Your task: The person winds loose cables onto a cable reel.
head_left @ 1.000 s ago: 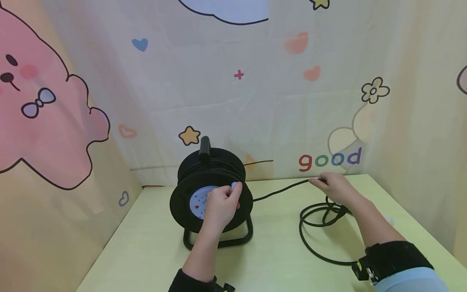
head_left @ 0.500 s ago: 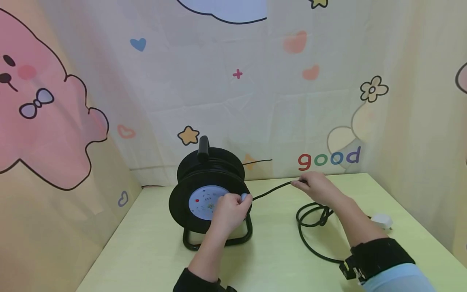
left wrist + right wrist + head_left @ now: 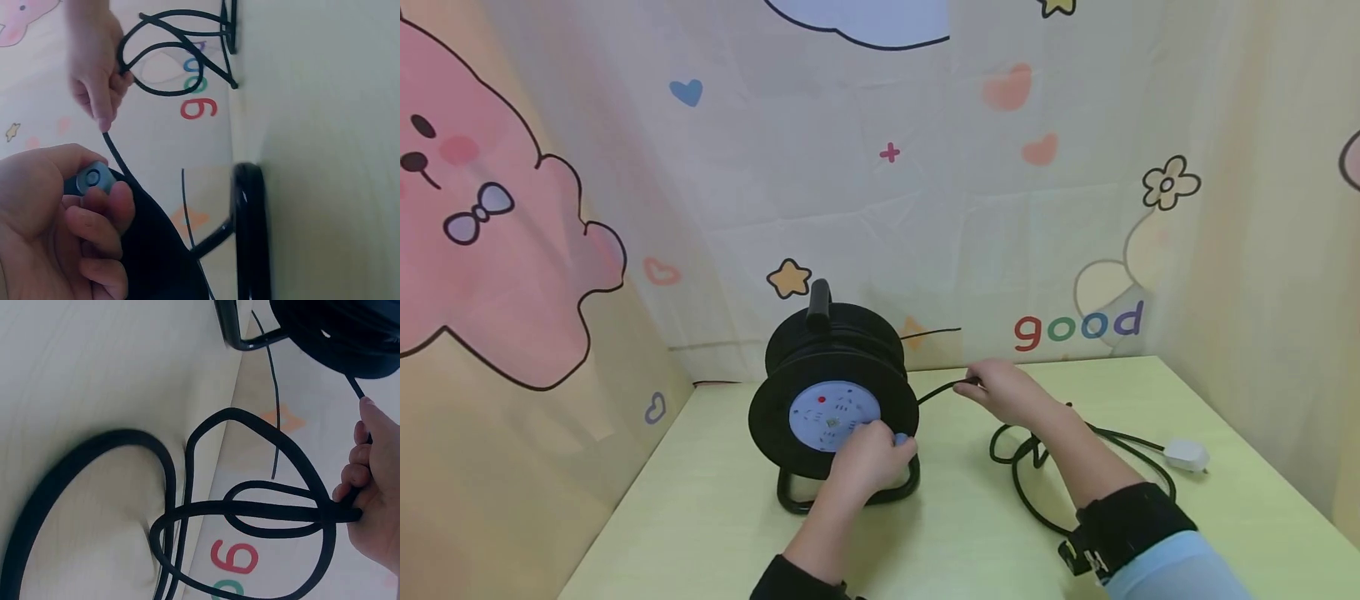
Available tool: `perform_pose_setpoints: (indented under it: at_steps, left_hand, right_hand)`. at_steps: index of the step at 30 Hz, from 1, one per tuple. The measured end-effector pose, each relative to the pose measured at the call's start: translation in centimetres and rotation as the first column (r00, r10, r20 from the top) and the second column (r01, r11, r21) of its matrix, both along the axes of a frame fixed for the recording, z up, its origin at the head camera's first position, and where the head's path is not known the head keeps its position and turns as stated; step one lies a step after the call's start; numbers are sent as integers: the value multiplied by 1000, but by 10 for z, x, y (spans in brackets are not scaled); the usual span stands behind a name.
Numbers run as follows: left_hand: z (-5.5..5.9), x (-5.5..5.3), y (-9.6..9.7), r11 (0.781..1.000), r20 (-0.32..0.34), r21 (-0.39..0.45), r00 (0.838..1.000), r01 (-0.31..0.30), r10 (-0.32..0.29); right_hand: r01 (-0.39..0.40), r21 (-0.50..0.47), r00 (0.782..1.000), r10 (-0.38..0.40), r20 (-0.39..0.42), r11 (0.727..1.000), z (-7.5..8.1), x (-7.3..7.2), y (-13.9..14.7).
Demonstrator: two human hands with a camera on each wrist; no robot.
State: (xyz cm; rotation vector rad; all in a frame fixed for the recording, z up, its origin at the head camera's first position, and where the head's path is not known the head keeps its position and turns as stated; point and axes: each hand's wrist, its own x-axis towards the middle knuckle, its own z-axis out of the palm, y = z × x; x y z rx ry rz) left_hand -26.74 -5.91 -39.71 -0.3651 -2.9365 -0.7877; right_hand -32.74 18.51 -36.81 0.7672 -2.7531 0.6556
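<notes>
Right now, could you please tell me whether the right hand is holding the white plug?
No, the white plug lies on the table, while the right hand grips the black cable.

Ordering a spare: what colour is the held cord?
Black; the cord shows best in the right wrist view.

Matt plastic-looking black reel, glossy stand, smooth rubbery cable, creased cloth backdrop

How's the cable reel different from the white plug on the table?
The cable reel is mostly black with a pale blue panel; the plug is white. The reel is far larger than the plug. The left hand holds the reel's knob; no hand touches the plug. Both connect to black cable.
</notes>
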Motion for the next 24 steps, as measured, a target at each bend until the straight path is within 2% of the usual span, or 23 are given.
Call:
perform_pose_setpoints:
  at_steps: [8, 14, 24]
  left_hand:
    - [-13, 2, -19, 999, 97, -48, 995, 16, -11]
    - [-15, 1, -31, 996, 175, -87, 985, 15, 1]
    - [-13, 4, -37, 993, 156, -117, 988, 31, -12]
  right_hand:
    - [-25, 69, 1000, 24, 10, 997, -4, 0, -25]
    - [-18, 126, 998, 25, -54, 992, -4, 1, -35]
    - [-18, 204, 999, 27, -44, 979, -4, 1, -32]
